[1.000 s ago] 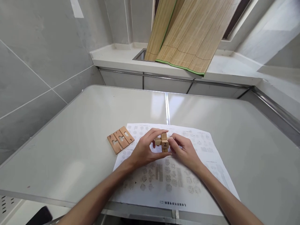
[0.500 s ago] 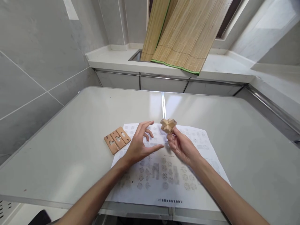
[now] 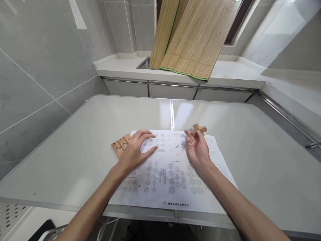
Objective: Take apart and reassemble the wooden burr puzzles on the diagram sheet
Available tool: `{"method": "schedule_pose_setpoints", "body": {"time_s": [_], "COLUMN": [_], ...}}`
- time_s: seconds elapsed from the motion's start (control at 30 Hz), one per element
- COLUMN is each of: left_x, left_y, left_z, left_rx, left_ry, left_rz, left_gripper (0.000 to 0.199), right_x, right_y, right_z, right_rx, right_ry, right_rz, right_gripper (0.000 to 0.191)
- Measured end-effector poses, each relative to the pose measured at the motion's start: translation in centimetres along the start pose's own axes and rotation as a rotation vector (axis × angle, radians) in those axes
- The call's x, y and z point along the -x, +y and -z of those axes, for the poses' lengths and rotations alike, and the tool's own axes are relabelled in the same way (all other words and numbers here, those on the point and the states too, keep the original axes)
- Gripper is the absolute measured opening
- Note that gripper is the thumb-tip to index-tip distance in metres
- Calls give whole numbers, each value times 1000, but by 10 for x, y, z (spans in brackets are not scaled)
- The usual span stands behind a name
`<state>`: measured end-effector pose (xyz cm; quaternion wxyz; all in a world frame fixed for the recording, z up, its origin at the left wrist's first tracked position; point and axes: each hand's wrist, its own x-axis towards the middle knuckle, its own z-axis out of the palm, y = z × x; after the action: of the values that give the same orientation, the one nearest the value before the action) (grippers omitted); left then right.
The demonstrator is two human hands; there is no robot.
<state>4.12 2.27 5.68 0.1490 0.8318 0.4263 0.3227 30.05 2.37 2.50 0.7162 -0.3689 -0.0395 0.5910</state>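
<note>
Between the fingers of my right hand [image 3: 198, 149] is a small wooden burr puzzle [image 3: 200, 128] made of crossed light-coloured pieces, held above the upper right part of a printed sheet [image 3: 165, 195]. My left hand [image 3: 136, 147] holds nothing; its thumb and fingers are apart over the sheet's left side. Close behind that hand lie flat wooden plates [image 3: 121, 143] with cut-out slots and dark marks, side by side on the table. The left hand partly covers them. Rows of small diagrams and text fill the sheet.
The white folding table [image 3: 75, 144] has a metal seam down its middle. Beyond its far edge is a counter [image 3: 120, 68] with a sink [image 3: 144, 63] and a bamboo mat [image 3: 190, 43] hanging over it. Grey tiled walls stand on both sides.
My right hand has moved right with the wooden puzzle, turning palm upward. My left hand has shifted left, away from the puzzle, and now hides part of the wooden plates.
</note>
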Motion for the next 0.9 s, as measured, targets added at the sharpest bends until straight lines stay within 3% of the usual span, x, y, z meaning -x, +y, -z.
{"method": "schedule_pose_setpoints", "body": {"time_s": [0.1, 0.2, 0.37, 0.9], "left_x": [14, 31, 50, 46], "left_y": [-10, -26, -48, -44], "left_z": [13, 20, 23, 26], "left_rx": [-177, -280, -327, -310], "left_ry": [30, 70, 66, 58], "left_rz": [144, 298, 400, 331], "left_gripper": [35, 58, 78, 76], "right_x": [-3, -8, -17, -19], "right_y": [-3, -5, -9, -10], "right_z": [2, 4, 9, 12], "right_rx": [8, 14, -9, -41], "right_ry": [68, 110, 112, 66], "right_rz": [34, 69, 92, 63], "right_gripper": [29, 29, 31, 27]}}
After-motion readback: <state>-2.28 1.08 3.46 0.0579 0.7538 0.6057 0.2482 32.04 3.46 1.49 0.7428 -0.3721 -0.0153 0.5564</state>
